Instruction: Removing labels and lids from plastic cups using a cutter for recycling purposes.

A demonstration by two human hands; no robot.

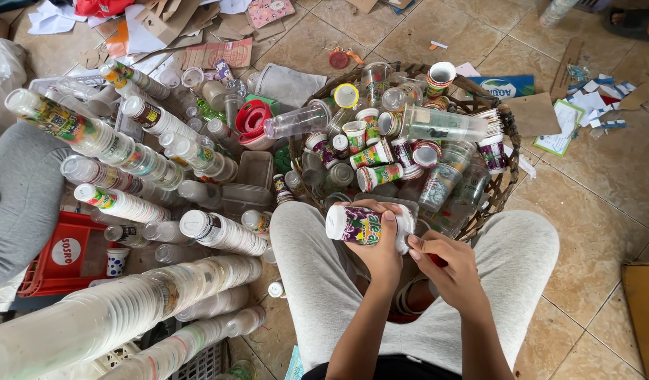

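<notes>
The person sat with grey-trousered knees (317, 267) apart on the tiled floor (606, 204), both hands raised just above the lap. The left hand (381, 257) was closed around a small plastic cup (363, 224) with a purple and green printed wrap, held sideways with its white rim pointing left. The right hand (448, 271) sat just beside it, fingertips (413, 243) pinched at the cup's right end; whether they gripped a loose edge there could not be told.

Just beyond the cup stood a wide woven basket (504, 172), heaped with more printed cups (377, 174) and clear plastic tumblers (437, 127). To the left, long nested stacks of cups (120, 151) lay slanting across one another, with a red plastic crate (46, 274) beneath them and a thick clear stack (106, 317) nearest the camera. Another person's grey sleeve (22, 190) showed at the left edge.

Farther off, torn cardboard and paper scraps (162, 28) littered the floor.
</notes>
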